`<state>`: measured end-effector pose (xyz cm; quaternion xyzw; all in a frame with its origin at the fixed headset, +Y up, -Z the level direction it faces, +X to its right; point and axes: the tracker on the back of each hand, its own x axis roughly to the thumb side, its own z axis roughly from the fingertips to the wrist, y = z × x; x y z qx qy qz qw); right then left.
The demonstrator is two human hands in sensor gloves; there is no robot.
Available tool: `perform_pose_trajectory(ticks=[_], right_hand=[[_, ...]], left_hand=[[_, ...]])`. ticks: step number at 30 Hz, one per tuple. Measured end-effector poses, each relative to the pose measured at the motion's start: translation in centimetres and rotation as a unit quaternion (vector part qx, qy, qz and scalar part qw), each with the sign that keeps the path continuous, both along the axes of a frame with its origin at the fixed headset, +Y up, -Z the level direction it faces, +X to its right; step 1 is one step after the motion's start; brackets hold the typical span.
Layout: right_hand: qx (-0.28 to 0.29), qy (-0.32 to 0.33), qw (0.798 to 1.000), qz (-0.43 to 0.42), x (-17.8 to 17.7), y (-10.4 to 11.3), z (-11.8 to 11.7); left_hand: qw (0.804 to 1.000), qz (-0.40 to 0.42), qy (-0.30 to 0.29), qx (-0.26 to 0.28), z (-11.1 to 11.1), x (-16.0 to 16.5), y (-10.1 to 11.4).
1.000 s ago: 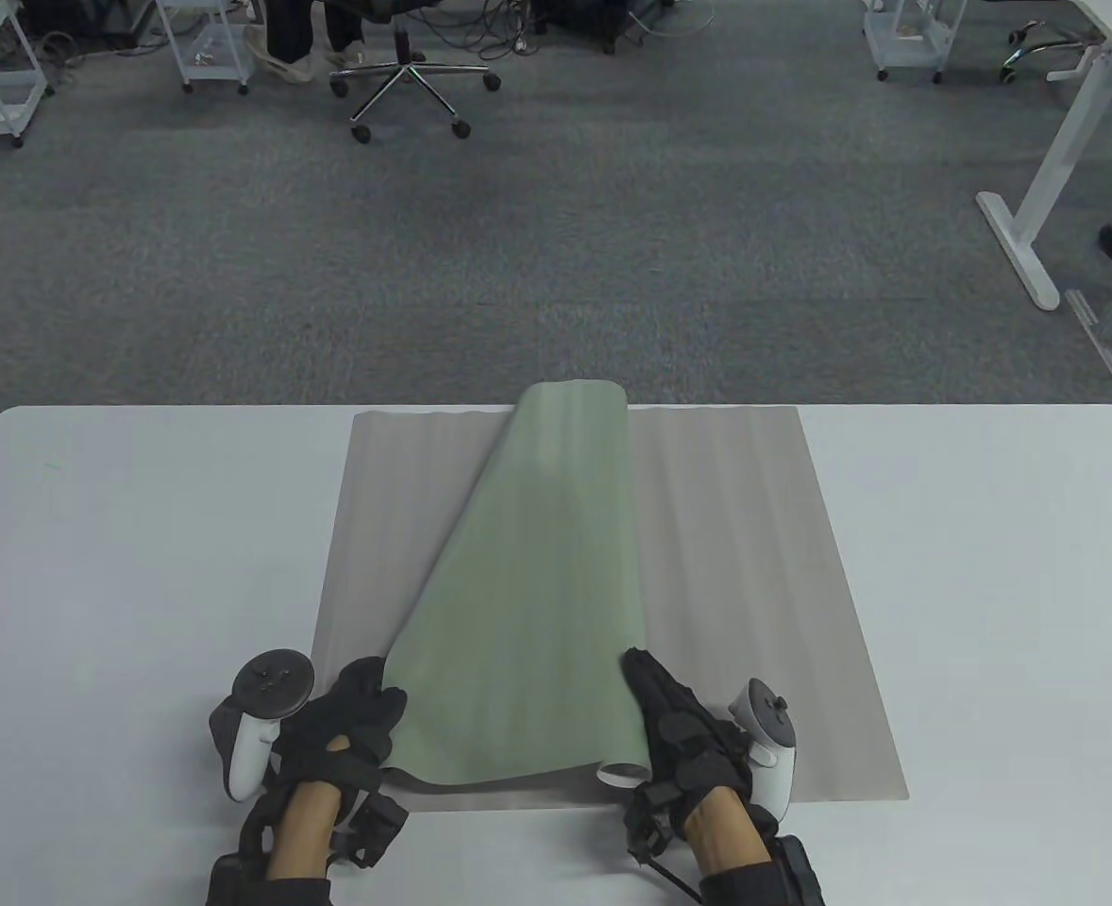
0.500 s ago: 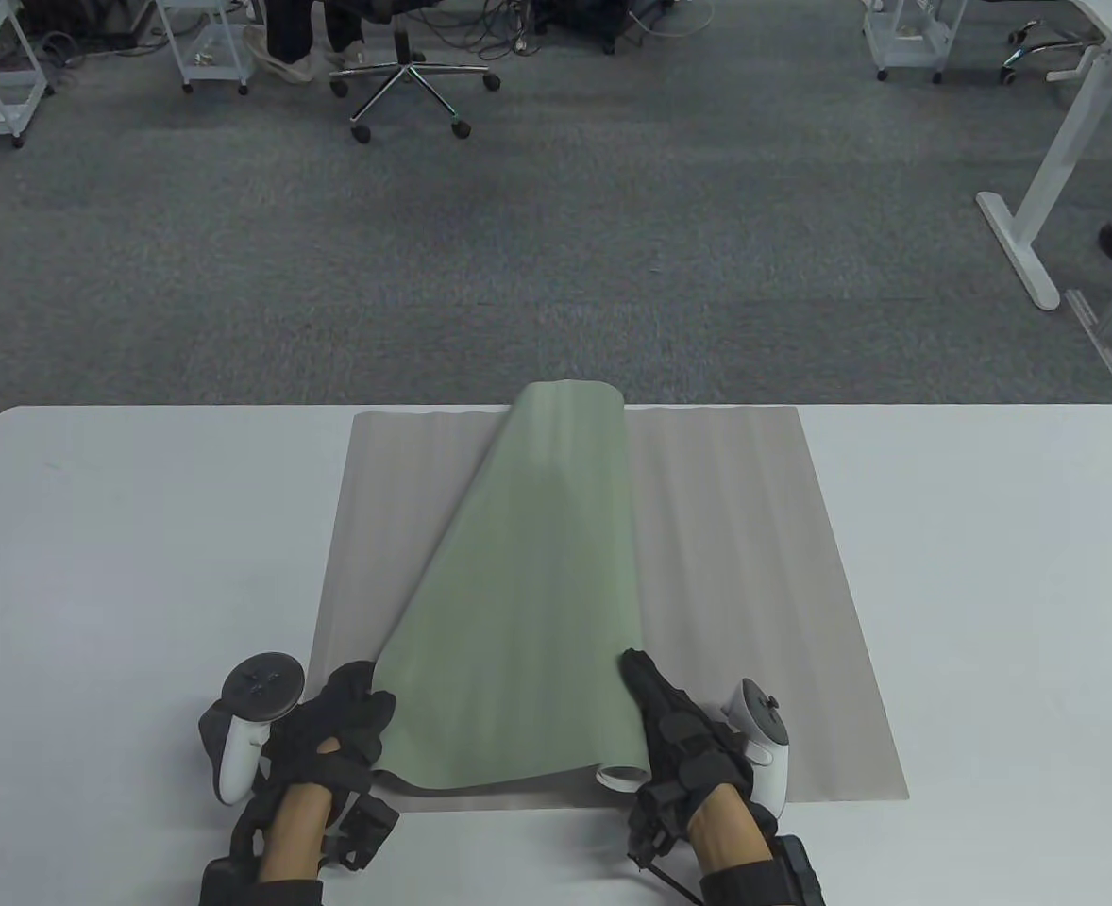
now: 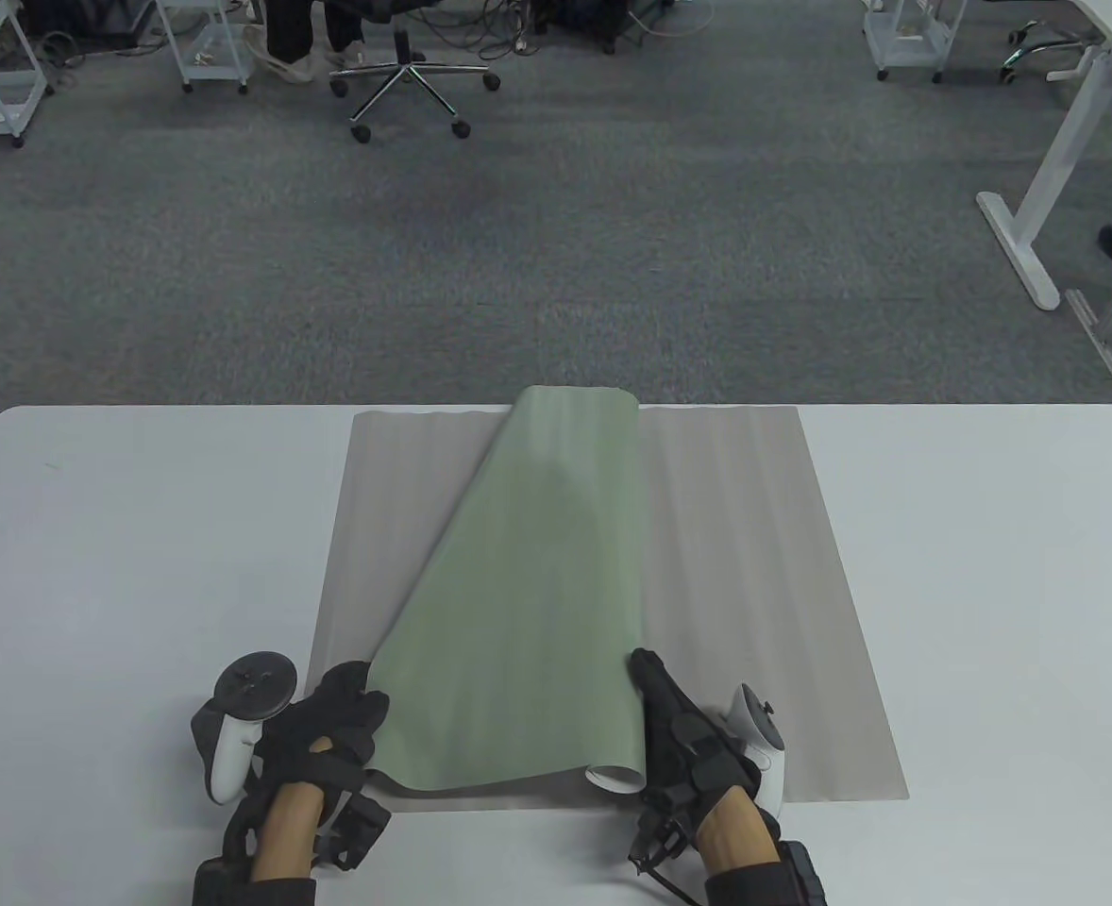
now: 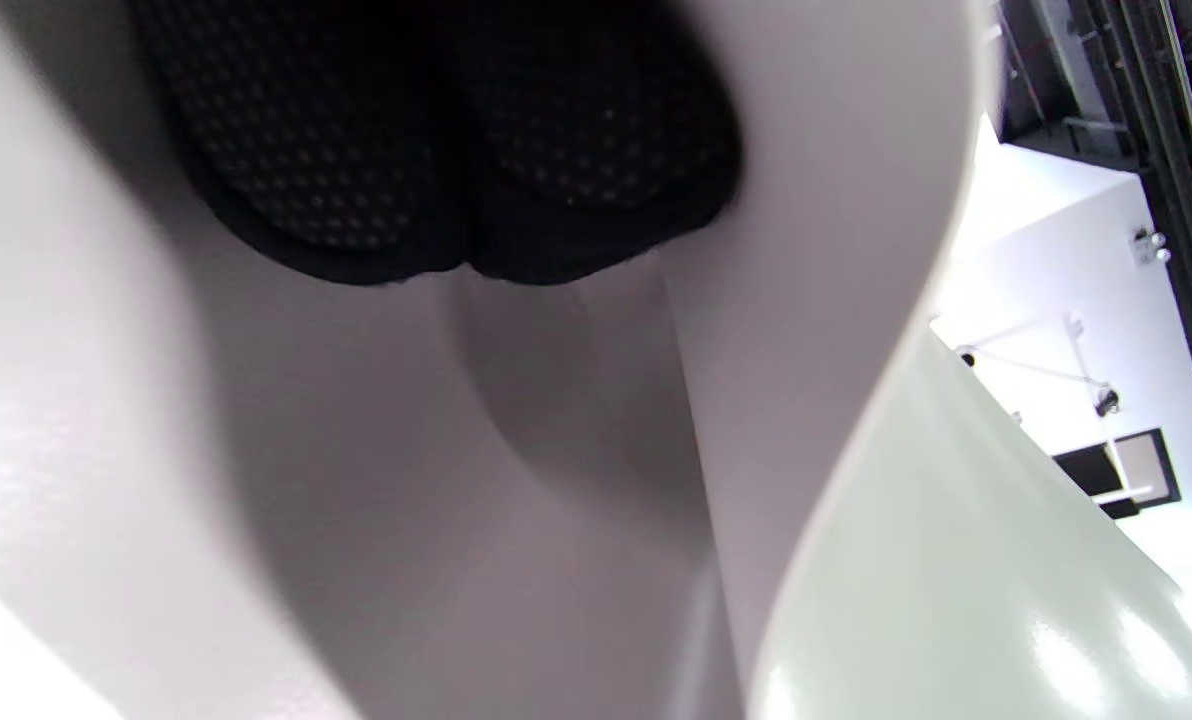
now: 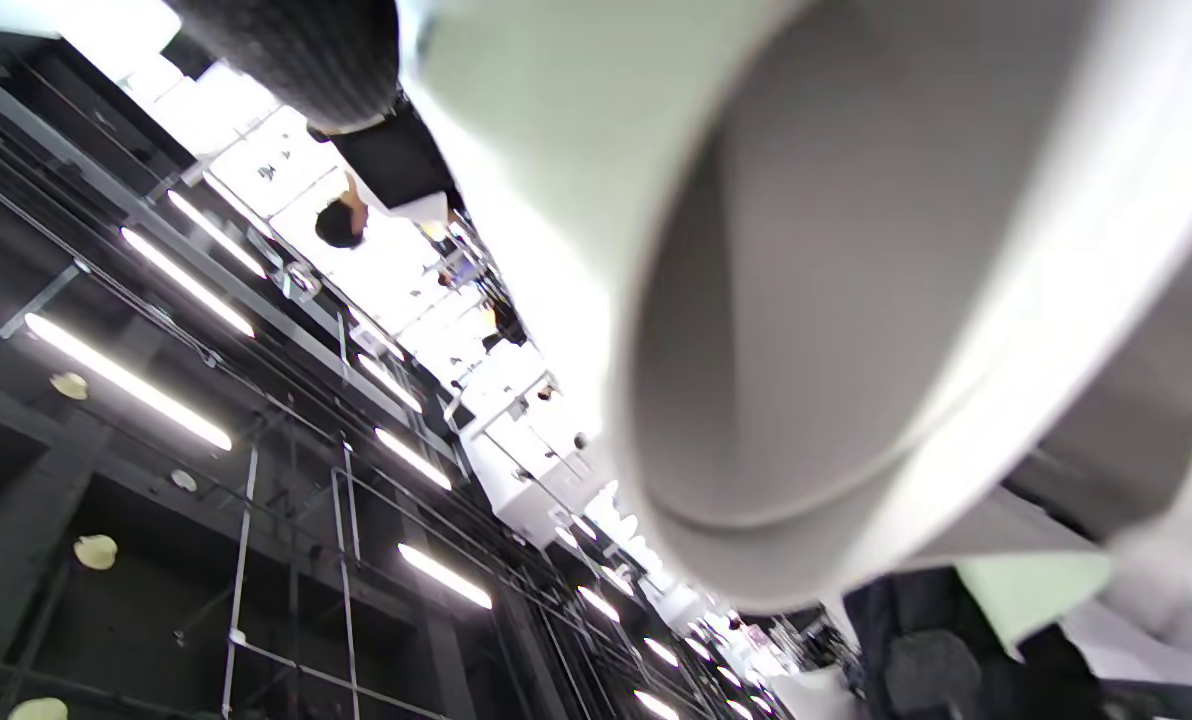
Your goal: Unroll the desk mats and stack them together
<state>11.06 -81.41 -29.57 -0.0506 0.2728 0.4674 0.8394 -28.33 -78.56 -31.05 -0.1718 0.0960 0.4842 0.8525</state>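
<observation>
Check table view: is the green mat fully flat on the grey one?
No: the green mat is still rolled along its right side atop the grey mat.

A sage-green mat [image 3: 537, 604] with a pale grey underside lies over a ribbed beige-grey mat [image 3: 735, 585]; the counter [image 3: 990, 566] is white, the gloves black.

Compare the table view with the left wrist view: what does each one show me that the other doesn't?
Only the table view shows the whole layout: the grey mat flat on the table, the green mat half unrolled on it, the right hand at its rolled edge, and the left hand gripping its near left corner. Only the left wrist view shows the fingertips under the lifted sheet, on its pale underside. Both show the green mat's surface and the left hand.
</observation>
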Motion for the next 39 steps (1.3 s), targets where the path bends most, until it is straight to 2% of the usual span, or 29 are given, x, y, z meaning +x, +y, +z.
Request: perform_pose_trajectory(ticks=[4,6,9,12,17,20,25,29,34,39], right_hand=[[0.020,-0.051,0.995,0.078,0.8,0.7,-0.1],[0.030,-0.057,0.994,0.085,1.2,1.0,-0.1],[0.044,-0.058,0.996,0.056,1.4,1.3,-0.3],[0.031,-0.045,0.998,-0.006,0.8,1.2,-0.2],[-0.018,-0.022,0.998,-0.049,-0.5,0.2,0.2],[0.004,-0.019,1.000,-0.006,-0.4,0.5,0.0],[0.034,-0.070,0.993,0.085,1.2,1.2,0.1],[0.042,-0.081,0.991,0.099,1.9,1.2,0.0],[-0.014,-0.042,0.999,-0.022,1.5,0.0,-0.1],[-0.004,-0.006,1.000,0.026,1.4,-0.2,-0.5]], left_hand=[[1.000,0.004,0.004,0.002,0.2,-0.2,0.1],[1.000,-0.004,0.009,0.007,0.2,-0.5,0.3],[1.000,0.008,0.014,0.007,0.3,-0.7,0.4],[1.000,0.004,0.017,0.008,0.4,-1.1,0.5],[1.000,-0.005,0.027,0.004,0.5,-1.5,0.2],[1.000,0.004,0.025,0.000,0.5,-1.6,0.1],[1.000,-0.006,0.027,0.003,0.5,-1.8,0.1],[0.999,-0.006,0.031,0.005,0.6,-1.8,0.1],[0.999,-0.021,0.034,0.005,0.5,-1.9,0.1],[0.999,-0.023,0.031,0.003,0.5,-2.1,0.0]])
